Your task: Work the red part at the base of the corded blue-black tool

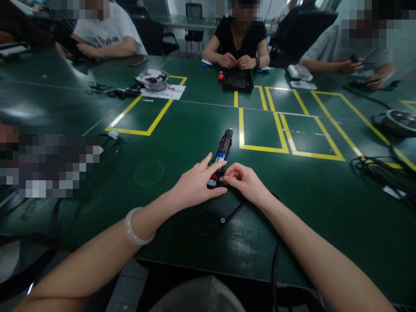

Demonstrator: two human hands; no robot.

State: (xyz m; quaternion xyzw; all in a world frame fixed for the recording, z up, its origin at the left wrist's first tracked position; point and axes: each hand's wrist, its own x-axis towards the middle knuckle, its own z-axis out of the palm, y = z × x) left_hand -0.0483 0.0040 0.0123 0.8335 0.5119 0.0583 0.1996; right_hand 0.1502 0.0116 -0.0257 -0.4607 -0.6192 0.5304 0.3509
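An electric screwdriver (224, 145) lies on the green table, its thin bit pointing away from me. My left hand (195, 184) rests over its rear part with the fingers spread, hiding some of the body. Beside the screwdriver's rear end, my right hand (243, 180) is closed in a pinch at a small red and pale spot; what the fingertips hold is too small to make out. A black cable (234, 211) loops on the table under and below my hands. Within that loop shows a small pale ring-shaped piece (222, 220).
Yellow tape outlines (264, 149) mark the green table (182, 160). Farther off are a black tray (238, 80), a small red object (221, 76) and a clear round container (152, 80) on paper. Coiled cables (373, 167) lie at right. Several people sit around.
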